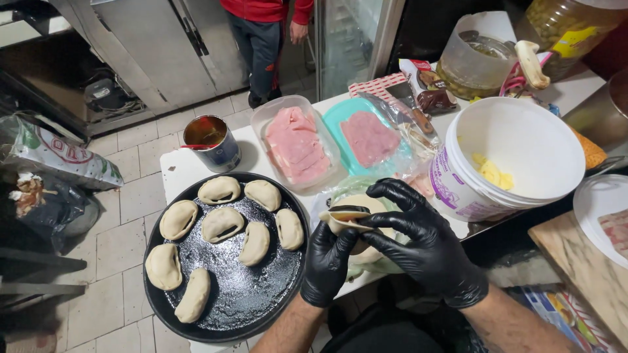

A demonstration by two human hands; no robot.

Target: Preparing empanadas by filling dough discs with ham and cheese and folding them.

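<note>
Both black-gloved hands, left hand (329, 261) and right hand (418, 245), pinch one folded dough piece (350, 219) between them, just right of the round black tray (261, 307).

1 view only, head-mounted, so no second view to overlap with. Looks steeply down and slightly forward from above the person's chest. Both forearms enter from the bottom edge, left hand (329, 260) and right hand (418, 240) sit low-centre, close to the lens. Round black tray (261, 307) fills the lower left, white bucket (523, 147) upper right. White table (180, 171) runs diagonally. Top of frame reaches the tiled floor (131, 153) and another person's legs (261, 49), further off. Wide lens, edges bend.
</note>
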